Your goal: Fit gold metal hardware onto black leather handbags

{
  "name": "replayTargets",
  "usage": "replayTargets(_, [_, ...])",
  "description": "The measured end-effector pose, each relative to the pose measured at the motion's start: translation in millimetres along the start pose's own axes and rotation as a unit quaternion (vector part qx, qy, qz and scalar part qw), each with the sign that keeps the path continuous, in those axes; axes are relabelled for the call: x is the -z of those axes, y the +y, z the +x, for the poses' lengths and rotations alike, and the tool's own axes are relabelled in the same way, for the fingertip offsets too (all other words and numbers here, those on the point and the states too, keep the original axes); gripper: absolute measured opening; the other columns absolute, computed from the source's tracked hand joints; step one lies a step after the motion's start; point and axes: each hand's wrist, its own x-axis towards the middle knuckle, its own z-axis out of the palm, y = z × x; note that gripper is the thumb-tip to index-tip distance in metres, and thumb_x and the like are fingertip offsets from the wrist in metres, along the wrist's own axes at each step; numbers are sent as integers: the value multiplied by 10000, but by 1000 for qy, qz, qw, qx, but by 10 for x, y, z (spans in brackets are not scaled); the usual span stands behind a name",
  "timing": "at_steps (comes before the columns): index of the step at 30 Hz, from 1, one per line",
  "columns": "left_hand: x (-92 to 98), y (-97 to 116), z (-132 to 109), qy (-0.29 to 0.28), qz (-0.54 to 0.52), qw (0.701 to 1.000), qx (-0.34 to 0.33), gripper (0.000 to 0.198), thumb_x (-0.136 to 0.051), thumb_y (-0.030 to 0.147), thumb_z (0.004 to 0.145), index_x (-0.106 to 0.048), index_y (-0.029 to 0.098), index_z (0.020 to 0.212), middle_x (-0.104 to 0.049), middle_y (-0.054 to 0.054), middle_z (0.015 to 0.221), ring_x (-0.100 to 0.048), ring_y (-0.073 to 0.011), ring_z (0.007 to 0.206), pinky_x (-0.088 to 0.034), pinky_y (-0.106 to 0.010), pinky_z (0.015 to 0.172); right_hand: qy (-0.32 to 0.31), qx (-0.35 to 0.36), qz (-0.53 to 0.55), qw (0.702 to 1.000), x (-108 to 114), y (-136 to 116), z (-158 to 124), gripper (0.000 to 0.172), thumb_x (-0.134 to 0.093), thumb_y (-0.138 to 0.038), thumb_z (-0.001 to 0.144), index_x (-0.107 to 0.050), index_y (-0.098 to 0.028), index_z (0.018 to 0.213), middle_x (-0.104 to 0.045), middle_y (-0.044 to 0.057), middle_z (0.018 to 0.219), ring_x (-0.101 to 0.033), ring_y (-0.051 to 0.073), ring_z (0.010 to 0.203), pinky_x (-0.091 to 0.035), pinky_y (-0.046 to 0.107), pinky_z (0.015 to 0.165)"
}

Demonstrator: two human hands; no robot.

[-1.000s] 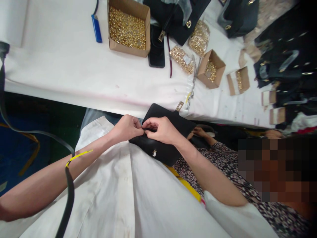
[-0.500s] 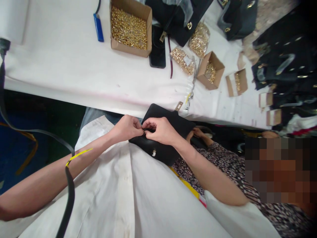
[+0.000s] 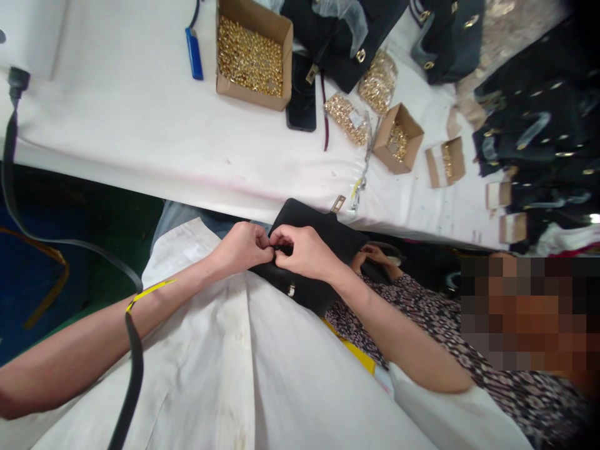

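A black handbag (image 3: 323, 234) rests at my lap against the table edge. Its flap lies toward the table with a gold clasp plate (image 3: 338, 204) at the end, and a small shiny turn lock (image 3: 291, 290) sits on the body. At the bag's left side my left hand (image 3: 244, 249) is closed in a pinch. My right hand (image 3: 304, 251) pinches right beside it, fingertips almost touching. Both grip a small dark part of the bag between them; its exact form is hidden by the fingers.
On the white table (image 3: 154, 125) are a carton of gold studs (image 3: 250, 59), a blue lighter (image 3: 194, 55), a black phone (image 3: 301, 112), bagged gold hardware (image 3: 345, 119) and a small box (image 3: 398, 140). More black bags (image 3: 450, 47) stand behind. A co-worker's hands (image 3: 375, 255) are close on the right.
My view has shifted slightly, so the table items appear a little lower and those at left farther right. Both hands keep their pinch at the same spot on the handbag.
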Motion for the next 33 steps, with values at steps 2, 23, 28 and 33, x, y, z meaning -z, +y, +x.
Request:
replayTargets(2, [-14,4,-9,5,6,1000,-12,88,-729,248,756,-739,171,714,-698,4,665,-598,-140,635,-362,-259,563,4,2,-5,1000,-15,12,-15,249,-713,-85,829,-767,-218,1033,-819,14,973,-764,196,870,-580,297,800])
replayTargets(23, [-66,-161,-10,-13,-34,999,-12,177,-739,300,821,-838,154,822,-750,-10,734,-616,-151,678,-401,-270,612,-7,-18,63,998,-24,129,-46,225,-738,-138,843,-785,-230,1043,-834,17,997,-795,209,905,-638,311,843])
replayTargets(28, [-29,-124,4,-14,-16,1000,-23,188,-729,316,828,-817,154,788,-728,-7,697,-591,-143,658,-382,-270,594,-14,-18,61,998,-6,111,-29,237,-738,-132,835,-782,-226,1048,-833,12,981,-792,203,880,-632,308,824])
replayTargets(33, [5,-86,28,-25,-17,999,-21,184,-719,299,805,-803,146,749,-694,-5,660,-577,-141,636,-365,-262,571,3,-18,52,998,-38,76,-16,217,-713,-121,841,-777,-214,1026,-828,12,978,-787,196,878,-615,300,810])
